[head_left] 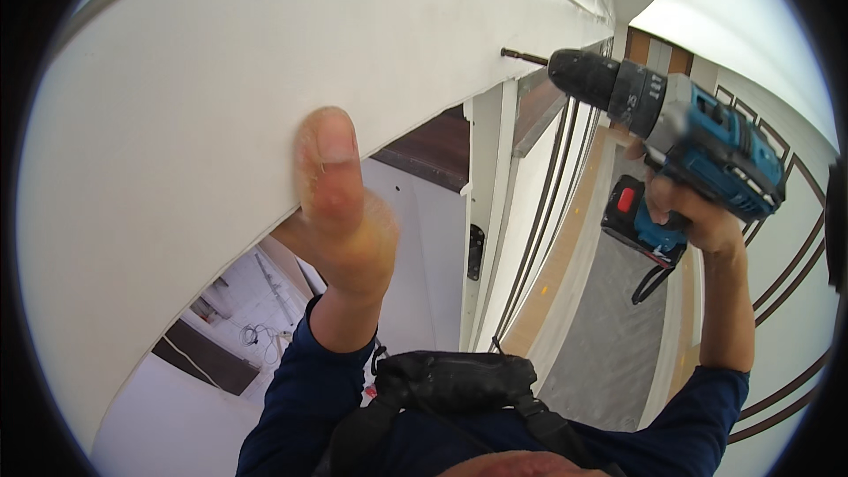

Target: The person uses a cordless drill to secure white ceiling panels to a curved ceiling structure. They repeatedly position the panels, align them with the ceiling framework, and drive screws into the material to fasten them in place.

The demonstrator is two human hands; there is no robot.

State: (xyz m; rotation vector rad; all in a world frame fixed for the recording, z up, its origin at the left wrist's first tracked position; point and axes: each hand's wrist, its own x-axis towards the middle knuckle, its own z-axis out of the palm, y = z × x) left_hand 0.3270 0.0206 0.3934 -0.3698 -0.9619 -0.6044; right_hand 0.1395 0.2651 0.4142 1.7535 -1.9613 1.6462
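Observation:
A wide white board (194,79) spans the upper left, with its lower edge running up to the right. My left hand (344,203) grips this edge, thumb flat on the face and the other fingers hidden behind it. My right hand (693,212) is wrapped round the handle of a blue and black cordless drill (720,150), raised at the right. From its black chuck (587,75) a thin dark driver bit (526,56) points left to the board near its right end. Whether the tip touches the board I cannot tell.
A black pouch (455,378) on straps hangs at my chest. Below lie a grey floor (592,300) and, at lower left, cables (256,333) beside a dark brown panel (208,358). A white upright frame (490,185) stands past the board. Dark-trimmed wall panels (786,291) line the right.

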